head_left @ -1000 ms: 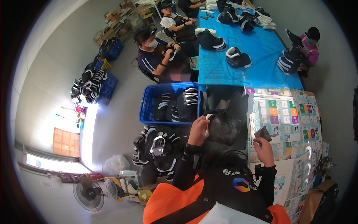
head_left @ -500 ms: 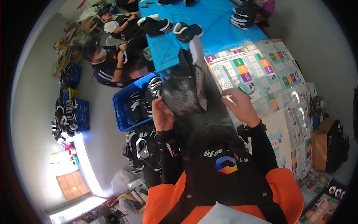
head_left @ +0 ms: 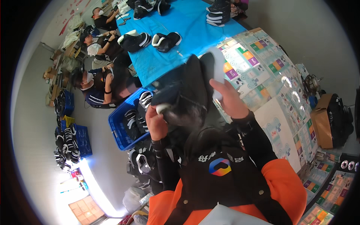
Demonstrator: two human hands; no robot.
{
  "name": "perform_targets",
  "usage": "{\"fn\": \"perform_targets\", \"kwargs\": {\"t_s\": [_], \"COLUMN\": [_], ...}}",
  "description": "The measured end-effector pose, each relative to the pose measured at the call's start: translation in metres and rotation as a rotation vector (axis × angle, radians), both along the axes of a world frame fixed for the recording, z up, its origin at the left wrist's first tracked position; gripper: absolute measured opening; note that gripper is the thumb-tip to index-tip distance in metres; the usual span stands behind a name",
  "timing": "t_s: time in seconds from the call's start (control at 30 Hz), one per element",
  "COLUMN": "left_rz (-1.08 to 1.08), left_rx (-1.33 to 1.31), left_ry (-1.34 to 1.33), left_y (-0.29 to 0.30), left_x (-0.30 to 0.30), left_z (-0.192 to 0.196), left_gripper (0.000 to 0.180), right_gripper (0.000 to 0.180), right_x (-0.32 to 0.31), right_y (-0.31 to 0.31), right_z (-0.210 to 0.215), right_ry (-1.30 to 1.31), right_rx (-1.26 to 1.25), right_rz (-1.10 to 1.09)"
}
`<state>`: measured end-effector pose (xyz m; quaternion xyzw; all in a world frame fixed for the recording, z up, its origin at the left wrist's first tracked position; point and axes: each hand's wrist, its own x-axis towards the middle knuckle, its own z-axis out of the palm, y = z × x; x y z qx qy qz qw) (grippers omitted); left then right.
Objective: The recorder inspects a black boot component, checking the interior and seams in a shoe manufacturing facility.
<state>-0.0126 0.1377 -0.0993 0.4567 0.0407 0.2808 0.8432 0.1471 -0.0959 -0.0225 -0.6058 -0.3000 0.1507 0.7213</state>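
Note:
A black shoe with a pale sole is held up in front of my lap, blurred by motion. Its sole edge faces right. A dark, fuzzy-looking part lies at its lower end; I cannot tell if it belongs to the shoe. My left hand is closed on the near-left edge, next to a small whitish spot at the fingertips. My right hand grips the sole's side, its other fingers partly hidden behind it.
A blue crate of black-and-white shoes stands at my left. More shoes sit on the blue-covered table. A surface with printed colourful sheets lies right, beside a cardboard box. Several seated people work at far left.
The shoe has swung and tilted between my hands. My right hand has moved left from beside the printed sheets onto the sole. The whole view has shifted.

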Motion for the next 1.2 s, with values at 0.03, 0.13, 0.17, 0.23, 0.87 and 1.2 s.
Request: {"fn": "perform_targets", "kwargs": {"t_s": [0.03, 0.13, 0.17, 0.23, 0.87, 1.2], "left_rz": [-0.021, -0.043, -0.024, 0.005, 0.294, 0.461], "left_rx": [0.091, 0.067, 0.068, 0.099, 0.779, 1.114], "left_ry": [-0.024, -0.053, -0.027, -0.03, 0.537, 0.65], "left_y": [0.003, 0.012, 0.014, 0.018, -0.044, -0.07], "left_x": [-0.002, -0.005, -0.006, -0.007, 0.028, 0.063], "left_z": [-0.004, -0.017, -0.021, -0.028, 0.028, 0.049], "left_gripper": [0.043, 0.046, 0.046, 0.042, 0.035, 0.034], "right_gripper": [0.035, 0.038, 0.04, 0.039, 0.03, 0.023], "right_x": [0.002, 0.0, 0.0, -0.008, -0.035, -0.046], "right_y": [-0.002, -0.003, -0.004, -0.002, 0.021, 0.027], "right_z": [0.0, -0.004, -0.006, -0.016, -0.075, -0.087], "right_ry": [-0.17, 0.325, 0.515, 0.38, -0.258, -0.314], "right_rx": [0.027, -0.025, 0.007, -0.058, -0.351, -0.286], "right_rz": [-0.092, 0.015, 0.052, 0.038, -0.428, -0.468]}}
